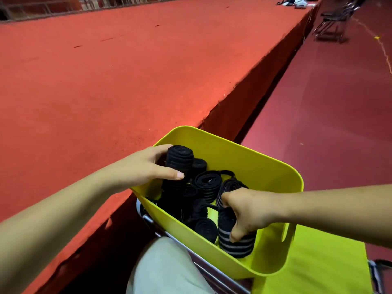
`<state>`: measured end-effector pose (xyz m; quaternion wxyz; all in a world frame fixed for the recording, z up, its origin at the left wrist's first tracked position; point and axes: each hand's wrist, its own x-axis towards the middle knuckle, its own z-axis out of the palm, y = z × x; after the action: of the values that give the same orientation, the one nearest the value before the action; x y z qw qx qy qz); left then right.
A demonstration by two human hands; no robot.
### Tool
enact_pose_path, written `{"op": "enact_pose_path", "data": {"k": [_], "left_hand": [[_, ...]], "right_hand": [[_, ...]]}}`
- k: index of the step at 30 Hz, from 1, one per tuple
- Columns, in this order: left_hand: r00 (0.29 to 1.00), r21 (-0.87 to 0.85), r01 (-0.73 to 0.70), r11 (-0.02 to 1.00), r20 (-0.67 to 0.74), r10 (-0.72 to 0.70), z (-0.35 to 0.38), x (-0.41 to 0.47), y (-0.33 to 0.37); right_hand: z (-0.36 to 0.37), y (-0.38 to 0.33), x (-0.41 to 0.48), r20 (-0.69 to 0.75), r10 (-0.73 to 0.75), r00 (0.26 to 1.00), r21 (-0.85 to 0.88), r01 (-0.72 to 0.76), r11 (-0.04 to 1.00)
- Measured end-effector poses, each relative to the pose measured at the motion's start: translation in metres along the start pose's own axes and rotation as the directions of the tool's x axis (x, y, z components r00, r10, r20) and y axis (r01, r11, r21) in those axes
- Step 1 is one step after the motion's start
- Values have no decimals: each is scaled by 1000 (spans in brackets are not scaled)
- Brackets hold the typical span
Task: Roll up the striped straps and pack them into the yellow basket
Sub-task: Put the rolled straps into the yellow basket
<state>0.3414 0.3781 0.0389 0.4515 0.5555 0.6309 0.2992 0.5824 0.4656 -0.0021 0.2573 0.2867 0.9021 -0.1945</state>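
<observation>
Platform carpeted red, yellow basket nr edge, maroon floor

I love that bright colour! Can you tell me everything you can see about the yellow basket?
The yellow basket looks like smooth, shiny plastic, yellow-green, with rounded corners and a slot handle cut into its near wall. It sits beside the edge of the red platform, open on top, and holds many rolled black straps, some grey-striped. The left grip holds a black roll at its far corner. The right grip holds a striped roll near the handle.
</observation>
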Motion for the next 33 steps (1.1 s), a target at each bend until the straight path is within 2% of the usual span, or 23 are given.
{"op": "enact_pose_path", "data": {"k": [6,11,15,18,20,22,24,25,26,28,30,33], "left_hand": [[1000,11,1,1000,21,-1,4,9,0],[1000,86,25,996,0,-25,5,16,-9],[997,187,56,981,-63,-45,3,20,-14],[992,201,72,977,-115,-50,0,21,-18],[990,255,68,965,-136,-34,-2,25,-20],[993,265,46,963,-114,-16,1,28,-18],[996,258,20,966,-84,2,6,33,-14],[997,266,2,964,-71,17,10,36,-11],[998,279,-20,960,-55,36,15,39,-8],[998,325,-57,944,-15,66,28,45,-3],[996,376,-83,923,16,83,39,52,-1],[993,446,-119,887,64,101,55,58,-3]], "right_hand": [[36,-13,18,32,79,996,40,-81,996],[46,-18,23,38,86,996,-38,-84,996],[44,-19,24,148,87,985,-45,-81,996],[31,-13,23,190,88,978,-68,-76,995],[11,-5,23,125,84,989,-6,-84,996],[-13,4,26,-22,57,998,266,-49,963],[-32,13,29,-182,20,983,584,92,807],[-38,16,30,-236,-5,972,675,167,719],[-43,20,30,-270,-27,962,718,220,660],[-46,25,29,-294,-77,953,726,275,630],[-41,29,27,-295,-100,950,693,285,662],[-31,31,25,-281,-108,954,594,261,761]]}}
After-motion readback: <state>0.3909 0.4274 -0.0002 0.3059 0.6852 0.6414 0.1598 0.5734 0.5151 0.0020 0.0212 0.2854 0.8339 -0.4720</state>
